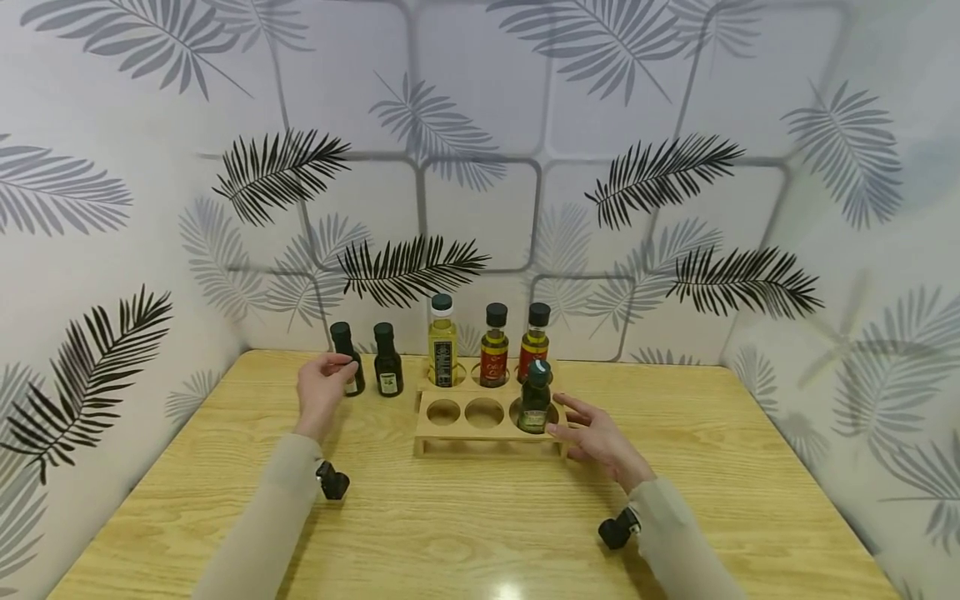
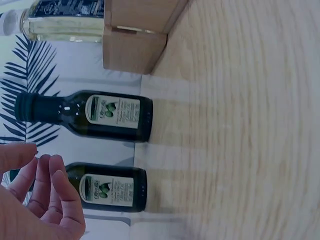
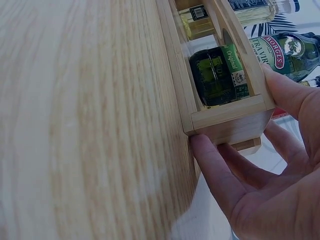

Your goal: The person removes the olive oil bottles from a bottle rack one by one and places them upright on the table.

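In the head view my left hand is beside the leftmost dark olive oil bottle, which stands upright on the table. The left wrist view shows its fingers loosely curled with a gap to the thumb, in front of that bottle's neck. A matching dark bottle stands to its right. My right hand holds the right end of the two-tier wooden bottle rack, thumb on the upper board and a fingertip at the lower corner. A green Borges olive oil bottle sits in the front-right hole.
The rack's back row holds a clear bottle of yellow oil and two red-labelled oil bottles. Two front holes, left and middle, have no bottle. A leaf-patterned wall closes off the back of the wooden table.
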Available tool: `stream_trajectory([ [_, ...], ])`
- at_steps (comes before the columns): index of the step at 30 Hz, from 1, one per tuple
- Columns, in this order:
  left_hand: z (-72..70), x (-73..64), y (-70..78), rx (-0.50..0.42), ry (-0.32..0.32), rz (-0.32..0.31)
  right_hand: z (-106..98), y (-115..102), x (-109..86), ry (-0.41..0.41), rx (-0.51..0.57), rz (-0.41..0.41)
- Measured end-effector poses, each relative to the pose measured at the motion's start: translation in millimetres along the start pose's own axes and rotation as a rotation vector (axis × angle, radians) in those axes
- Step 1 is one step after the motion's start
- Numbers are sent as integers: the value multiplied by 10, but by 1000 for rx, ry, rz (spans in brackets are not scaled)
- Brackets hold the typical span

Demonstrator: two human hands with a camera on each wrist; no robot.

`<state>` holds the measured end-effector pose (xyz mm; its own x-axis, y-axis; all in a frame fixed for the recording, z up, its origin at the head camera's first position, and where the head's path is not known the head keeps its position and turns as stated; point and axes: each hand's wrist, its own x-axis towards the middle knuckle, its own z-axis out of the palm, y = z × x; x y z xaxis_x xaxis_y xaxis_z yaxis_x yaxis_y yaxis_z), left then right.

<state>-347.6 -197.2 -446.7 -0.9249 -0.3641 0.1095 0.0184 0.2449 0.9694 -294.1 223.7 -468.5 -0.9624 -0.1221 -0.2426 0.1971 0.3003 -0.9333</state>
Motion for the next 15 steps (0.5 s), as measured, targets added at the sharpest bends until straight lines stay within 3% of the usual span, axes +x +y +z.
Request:
stream_trajectory([
  [15, 219, -250, 142, 11, -167, 65, 1, -2, -6, -2, 0, 0],
])
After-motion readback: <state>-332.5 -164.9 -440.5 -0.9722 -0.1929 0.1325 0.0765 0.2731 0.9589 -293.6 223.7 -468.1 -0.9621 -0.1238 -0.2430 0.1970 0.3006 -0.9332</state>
